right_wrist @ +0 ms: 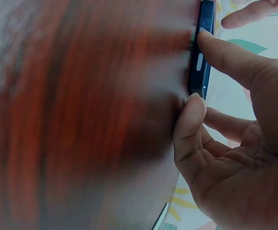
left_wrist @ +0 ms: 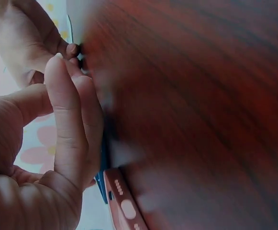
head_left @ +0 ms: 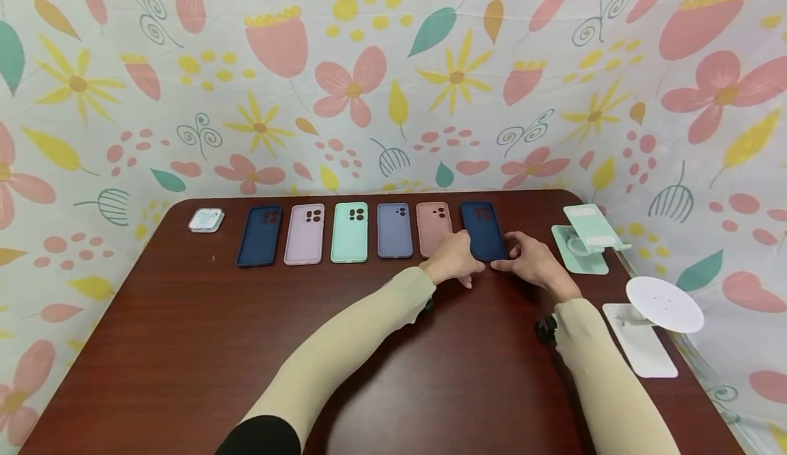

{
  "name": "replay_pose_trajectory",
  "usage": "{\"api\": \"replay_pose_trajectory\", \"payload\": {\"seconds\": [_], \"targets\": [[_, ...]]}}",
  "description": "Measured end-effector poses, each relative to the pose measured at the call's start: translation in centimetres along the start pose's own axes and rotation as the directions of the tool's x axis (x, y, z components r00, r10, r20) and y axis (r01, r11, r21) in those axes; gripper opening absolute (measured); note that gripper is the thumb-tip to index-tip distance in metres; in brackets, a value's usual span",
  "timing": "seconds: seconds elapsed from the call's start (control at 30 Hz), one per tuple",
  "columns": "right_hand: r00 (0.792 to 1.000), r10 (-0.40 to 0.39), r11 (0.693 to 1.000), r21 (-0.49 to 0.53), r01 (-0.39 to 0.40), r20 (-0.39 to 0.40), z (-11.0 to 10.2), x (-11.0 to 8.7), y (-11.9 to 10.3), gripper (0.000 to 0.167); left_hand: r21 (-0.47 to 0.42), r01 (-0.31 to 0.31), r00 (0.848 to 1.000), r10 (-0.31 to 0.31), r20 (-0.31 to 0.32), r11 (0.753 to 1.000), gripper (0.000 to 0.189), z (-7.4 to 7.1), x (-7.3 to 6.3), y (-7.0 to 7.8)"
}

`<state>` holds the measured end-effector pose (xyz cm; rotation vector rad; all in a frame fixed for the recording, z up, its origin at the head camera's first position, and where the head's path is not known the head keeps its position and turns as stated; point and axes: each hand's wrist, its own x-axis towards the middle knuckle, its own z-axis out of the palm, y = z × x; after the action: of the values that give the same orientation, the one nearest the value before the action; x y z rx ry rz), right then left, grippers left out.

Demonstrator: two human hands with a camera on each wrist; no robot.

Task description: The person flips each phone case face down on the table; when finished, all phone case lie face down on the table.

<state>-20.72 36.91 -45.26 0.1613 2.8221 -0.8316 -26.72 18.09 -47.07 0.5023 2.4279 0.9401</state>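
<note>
A dark blue phone case (head_left: 482,229) lies flat at the right end of a row of phone cases. My right hand (head_left: 531,260) is at its near right corner. In the right wrist view, my right thumb touches the near edge of the blue case (right_wrist: 200,64) while a bent finger meets its corner. At the near left corner is my left hand (head_left: 453,257), fingers loosely bent; its contact with the case is hidden. The pink phone case (head_left: 433,226) lies just left, partly behind my left hand. Its edge with cutouts (left_wrist: 124,201) shows in the left wrist view.
Leftward stand a periwinkle case (head_left: 394,233), a mint case (head_left: 349,236), a lilac case (head_left: 304,236) and another dark blue case (head_left: 258,240). A small white box (head_left: 206,220) sits far left. On the right are a green folding stand (head_left: 581,257) and a white stand (head_left: 642,346).
</note>
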Motion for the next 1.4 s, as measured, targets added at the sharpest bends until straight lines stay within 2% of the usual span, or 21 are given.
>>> {"api": "replay_pose_trajectory", "payload": {"seconds": [0.07, 0.13, 0.23, 0.3, 0.4, 0.5, 0.7, 0.77, 0.93, 1.13, 1.27, 1.33, 1.4], "targets": [[1.000, 0.000, 1.000, 0.004, 0.000, 0.002, 0.1, 0.1, 0.0, 0.082, 0.058, 0.027, 1.000, -0.027, -0.006, 0.998, 0.079, 0.8, 1.7, -0.4], [1.000, 0.000, 1.000, 0.009, 0.000, 0.004, 0.1, 0.2, 0.0, 0.082, 0.092, 0.047, 0.999, -0.046, -0.003, 0.995, 0.067, 1.2, 2.8, -0.6], [1.000, -0.002, 1.000, 0.015, 0.002, 0.008, 0.1, 0.3, -0.1, 0.080, 0.137, 0.050, 0.999, -0.050, -0.006, 0.989, 0.039, 1.4, 3.5, -0.7], [1.000, -0.003, 1.000, 0.014, 0.003, 0.008, 0.1, 0.3, -0.1, 0.079, 0.139, 0.052, 0.999, -0.053, 0.002, 0.989, 0.025, 1.4, 3.4, -0.6], [1.000, -0.006, 1.000, 0.010, 0.006, 0.005, 0.1, 0.3, 0.0, 0.079, 0.138, 0.058, 0.998, -0.058, -0.002, 0.989, 0.021, 1.3, 3.4, -0.3], [1.000, -0.011, 1.000, 0.001, 0.011, 0.006, 0.1, 0.4, 0.0, 0.081, 0.177, 0.067, 0.998, -0.065, -0.021, 0.982, 0.025, 1.3, 3.6, -0.1], [1.000, -0.004, 1.000, -0.014, 0.005, 0.021, -0.1, 0.7, 0.0, 0.090, 0.278, 0.088, 0.996, -0.076, -0.052, 0.957, 0.067, 1.8, 4.5, 0.2], [1.000, 0.003, 1.000, -0.013, -0.002, 0.025, -0.1, 0.8, 0.0, 0.092, 0.296, 0.106, 0.994, -0.090, -0.069, 0.949, 0.075, 1.9, 4.8, 0.3], [1.000, 0.010, 1.000, -0.005, -0.010, 0.028, 0.0, 0.9, -0.1, 0.092, 0.318, 0.156, 0.986, -0.131, -0.100, 0.935, 0.084, 2.1, 5.1, 0.5], [1.000, 0.019, 0.999, 0.026, -0.019, 0.012, 0.1, 0.7, 0.1, 0.091, 0.312, 0.154, 0.987, -0.133, -0.088, 0.938, 0.091, 2.1, 5.0, 0.5], [1.000, 0.013, 0.999, 0.053, -0.012, -0.014, 0.3, 0.5, 0.1, 0.092, 0.275, 0.124, 0.991, -0.104, -0.087, 0.953, 0.089, 2.1, 4.4, 0.5], [1.000, 0.005, 0.998, 0.058, -0.003, -0.028, 0.4, 0.4, 0.1, 0.092, 0.175, 0.108, 0.993, -0.098, -0.067, 0.979, 0.088, 1.7, 3.7, 0.6], [0.999, 0.001, 0.998, 0.061, 0.001, -0.036, 0.5, 0.3, 0.2, 0.091, 0.057, 0.104, 0.993, -0.101, -0.057, 0.993, 0.086, 1.4, 2.7, 0.9]]}}
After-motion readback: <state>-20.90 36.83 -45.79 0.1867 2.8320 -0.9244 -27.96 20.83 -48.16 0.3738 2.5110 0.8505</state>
